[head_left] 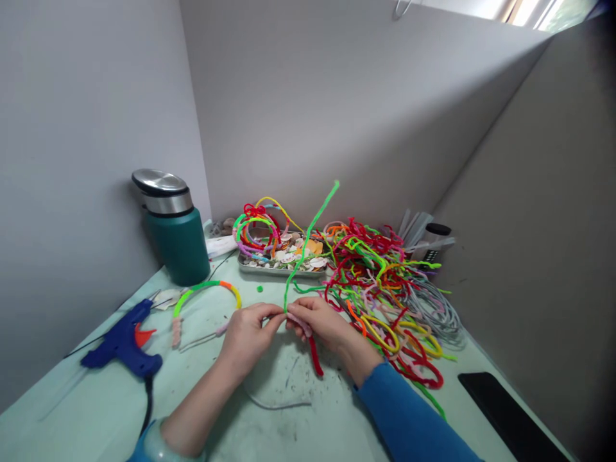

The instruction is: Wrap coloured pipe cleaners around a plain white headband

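Observation:
My left hand [253, 333] and my right hand [320, 321] meet over the middle of the table, fingertips pinched together. Between them a bright green pipe cleaner [308, 237] rises from the pinch and leans right at its top. Held in my right hand's fingers is a pink wrapped piece [301, 324], with a red end [315, 356] hanging below it. A thin grey wire [279, 406] curves beneath my hands; whether it joins the held piece is unclear. Left of my left hand lies a hoop [199, 287] wrapped in green, orange, yellow and pink.
A blue glue gun [125, 340] and a green bottle [178, 244] stand at left. Behind my hands sits a tray [283, 271] with small pieces and colourful hoops. Tangled pipe cleaners [375, 263] and grey wire [436, 311] spread at right, near a black phone-like object [510, 414].

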`<state>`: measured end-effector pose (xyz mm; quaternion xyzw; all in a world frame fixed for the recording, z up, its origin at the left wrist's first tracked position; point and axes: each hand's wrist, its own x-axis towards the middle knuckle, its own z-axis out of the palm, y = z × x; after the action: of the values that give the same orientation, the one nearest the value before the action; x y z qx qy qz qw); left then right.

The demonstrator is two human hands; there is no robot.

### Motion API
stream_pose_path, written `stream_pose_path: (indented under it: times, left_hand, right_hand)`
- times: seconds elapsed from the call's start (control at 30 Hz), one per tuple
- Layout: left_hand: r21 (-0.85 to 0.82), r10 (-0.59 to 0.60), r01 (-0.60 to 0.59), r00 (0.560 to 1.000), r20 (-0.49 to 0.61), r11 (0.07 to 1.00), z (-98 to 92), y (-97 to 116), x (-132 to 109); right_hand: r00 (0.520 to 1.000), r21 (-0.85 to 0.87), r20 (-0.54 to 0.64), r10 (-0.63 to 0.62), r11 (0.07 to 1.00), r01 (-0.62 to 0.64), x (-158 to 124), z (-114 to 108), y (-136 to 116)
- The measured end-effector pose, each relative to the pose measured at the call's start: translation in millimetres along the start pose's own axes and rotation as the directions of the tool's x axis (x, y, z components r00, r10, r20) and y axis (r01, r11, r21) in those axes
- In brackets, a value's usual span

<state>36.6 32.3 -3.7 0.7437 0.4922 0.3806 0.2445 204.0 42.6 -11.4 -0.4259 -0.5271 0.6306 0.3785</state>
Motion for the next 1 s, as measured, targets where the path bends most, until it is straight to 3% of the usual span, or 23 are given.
stream_pose_path:
  times: [0.27, 0.57, 0.77, 1.0]
  left_hand:
    - [0.038, 0.100, -0.099, 0.995, -0.020, 0.994, 1.3, 0.6, -1.9]
    - [0.070, 0.143, -0.144, 0.989, 0.020, 0.987, -1.0, 4.0, -3.9]
    - [0.059, 0.101, -0.103, 0.994, 0.044, 0.993, -1.6, 6.4, -4.3]
    - [-0.038, -0.072, 0.078, 0.988, 0.134, 0.996, -1.8, 4.5, -0.5]
  right_hand:
    - [0.993, 0.113, 0.086, 0.083, 0.989, -0.092, -1.7, -2.2, -2.5]
    - [0.988, 0.057, 0.022, 0.152, 0.987, -0.153, -2.1, -0.1, -8.5]
    - [0.989, 0.105, 0.036, 0.144, 0.984, -0.147, -3.9, 0.9, -5.3]
    - [0.995, 0.134, -0.027, 0.098, 0.987, -0.094, 1.2, 4.5, 9.7]
